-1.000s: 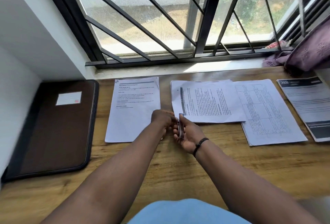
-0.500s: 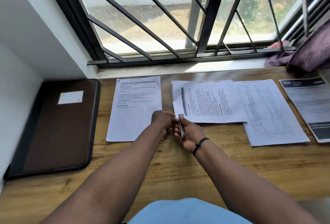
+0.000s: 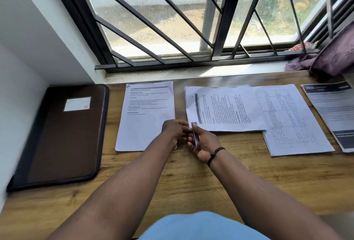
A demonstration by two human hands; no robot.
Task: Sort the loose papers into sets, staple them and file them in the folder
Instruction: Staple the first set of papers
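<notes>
A small thin stapler [image 3: 195, 135] stands on edge in my right hand [image 3: 206, 144], just off the near left corner of the middle paper set [image 3: 229, 109]. My left hand [image 3: 173, 130] is curled beside it, fingertips pinching the stapler's upper side, and it overlaps the near right corner of the left paper set [image 3: 145, 111]. A sheet printed with a table [image 3: 293, 126] lies partly under the middle set. A page with a dark header [image 3: 333, 109] lies at the far right. The brown zip folder [image 3: 63, 134] lies shut at the left.
The wooden desk [image 3: 191, 178] runs up to a window sill with black bars [image 3: 191, 63]. A white wall [image 3: 23, 86] borders the folder's left side. Purple cloth [image 3: 325, 61] is bunched at the back right corner.
Both hands stay together over the same spot on the desk. The stapler has tipped slightly in my right hand. Papers and folder have not moved.
</notes>
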